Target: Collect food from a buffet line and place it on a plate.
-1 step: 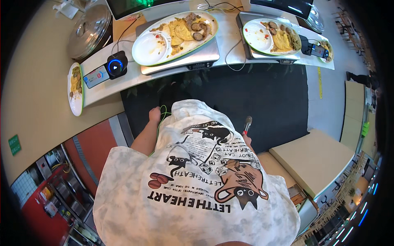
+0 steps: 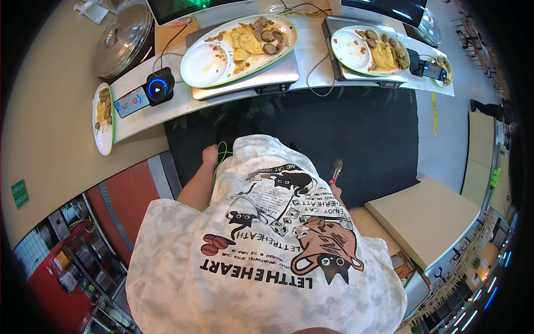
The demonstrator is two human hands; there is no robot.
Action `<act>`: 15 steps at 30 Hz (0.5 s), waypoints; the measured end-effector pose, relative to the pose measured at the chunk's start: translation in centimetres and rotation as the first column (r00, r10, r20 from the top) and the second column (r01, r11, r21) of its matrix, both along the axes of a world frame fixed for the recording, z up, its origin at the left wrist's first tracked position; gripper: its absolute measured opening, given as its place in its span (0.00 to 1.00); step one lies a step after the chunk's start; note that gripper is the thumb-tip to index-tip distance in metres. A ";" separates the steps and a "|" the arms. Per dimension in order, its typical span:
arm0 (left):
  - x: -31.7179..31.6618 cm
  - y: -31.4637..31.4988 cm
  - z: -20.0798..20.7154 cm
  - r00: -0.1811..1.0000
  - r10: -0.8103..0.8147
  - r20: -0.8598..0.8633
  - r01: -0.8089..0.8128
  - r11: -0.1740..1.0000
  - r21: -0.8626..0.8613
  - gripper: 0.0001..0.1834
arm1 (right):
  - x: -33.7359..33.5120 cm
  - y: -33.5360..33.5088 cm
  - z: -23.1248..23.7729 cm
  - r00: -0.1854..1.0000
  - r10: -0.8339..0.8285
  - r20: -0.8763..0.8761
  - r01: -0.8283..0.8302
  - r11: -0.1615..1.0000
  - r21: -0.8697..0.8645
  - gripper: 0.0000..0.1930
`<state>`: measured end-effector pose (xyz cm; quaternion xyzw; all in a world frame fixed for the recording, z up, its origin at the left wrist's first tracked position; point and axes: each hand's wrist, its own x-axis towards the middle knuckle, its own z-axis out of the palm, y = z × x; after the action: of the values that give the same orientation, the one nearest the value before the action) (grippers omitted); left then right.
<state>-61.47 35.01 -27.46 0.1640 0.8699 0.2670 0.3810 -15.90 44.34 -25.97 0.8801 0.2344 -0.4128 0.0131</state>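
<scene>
Below, the left hand (image 2: 210, 154) hangs loosely curled by a green cord (image 2: 221, 153); right hand is hidden behind the shirt (image 2: 267, 245), grasping a metal utensil (image 2: 336, 170). Food trays (image 2: 239, 50) sit at twelve o'clock on the bench (image 2: 50, 139).

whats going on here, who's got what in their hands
A person in a pale printed shirt stands at a curved counter over a black mat. The left hand hangs by the shirt's edge next to a thin green cord; whether it grips the cord is unclear. The right hand is mostly hidden behind the shirt, with a small metal-tipped utensil sticking out near it. Ahead, two oval plates of food sit on flat metal scales, untouched.
</scene>
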 end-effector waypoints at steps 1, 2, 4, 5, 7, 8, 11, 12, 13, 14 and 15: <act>0.3 0.3 0.8 0.998 0.046 0.033 -0.044 0.998 -0.043 0.19 | 0.4 -0.2 0.0 1.000 0.005 0.029 -0.005 1.000 0.002 0.26; 0.0 -0.1 0.2 0.998 0.049 0.033 -0.048 0.998 -0.044 0.19 | 0.6 -0.4 -0.1 0.998 0.009 0.059 -0.010 1.000 0.005 0.26; -0.3 -1.3 -2.2 0.990 -0.134 -0.049 0.126 0.982 -0.143 0.20 | 0.5 -0.1 0.1 0.999 -0.015 0.037 0.014 0.999 0.042 0.25; -0.2 -1.8 -2.9 0.993 -0.106 -0.057 0.096 0.984 -0.153 0.20 | 0.1 0.1 0.4 0.999 -0.037 0.011 0.036 0.998 0.052 0.24; -0.2 -2.9 -3.8 0.994 -0.087 -0.062 0.079 0.989 -0.128 0.20 | -1.0 0.4 0.9 0.998 -0.049 -0.029 0.051 0.996 0.074 0.22; -0.4 -3.2 -4.1 0.995 -0.070 -0.066 0.063 0.993 -0.103 0.20 | -1.7 0.7 1.2 0.998 -0.050 -0.029 0.052 0.996 0.074 0.22; -0.4 -2.8 -3.6 0.998 -0.061 0.004 0.061 0.995 -0.081 0.20 | -3.1 1.7 1.6 0.999 0.044 -0.023 -0.041 0.994 0.103 0.22; -0.3 -2.5 -3.6 0.998 -0.063 0.005 0.063 0.995 -0.080 0.20 | -3.2 1.8 1.8 0.999 0.042 -0.022 -0.039 0.994 0.104 0.22; -0.2 -2.7 -3.7 0.998 -0.065 -0.005 0.064 0.994 -0.085 0.19 | -3.3 2.0 2.0 0.998 0.048 -0.033 -0.044 0.993 0.113 0.22; -0.2 -2.7 -3.7 0.998 -0.068 -0.016 0.066 0.994 -0.090 0.19 | -3.4 2.2 2.1 0.998 0.055 -0.044 -0.049 0.991 0.121 0.22; -0.1 -2.8 -3.8 0.998 -0.065 -0.016 0.063 0.994 -0.090 0.19 | -3.4 2.4 2.2 0.997 0.057 -0.045 -0.051 0.991 0.121 0.22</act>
<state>-61.53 32.19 -31.29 0.1772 0.8788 0.2139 0.3881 -19.33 46.72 -23.80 0.8624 0.2829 -0.4185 -0.0342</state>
